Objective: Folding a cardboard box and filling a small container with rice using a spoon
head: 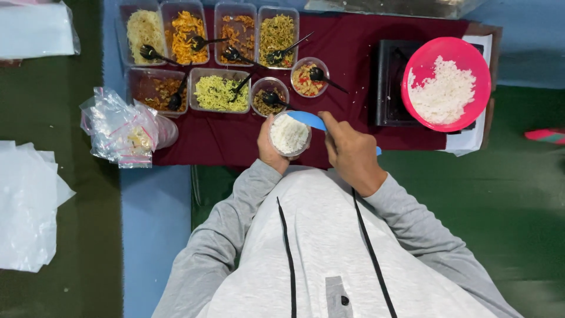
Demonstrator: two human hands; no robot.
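My left hand grips a small clear round cup packed with white rice, held over the front edge of the maroon cloth. My right hand holds a blue flat scoop whose blade rests on the rice at the cup's far rim. A pink bowl of white rice sits to the right on a black stand. I wear a grey long-sleeved top.
Several clear rectangular tubs of noodles and side dishes with black spoons line the cloth's far left. Two small round cups of toppings stand beside them. A bundle of clear plastic bags lies left; white sheets lie on the green floor.
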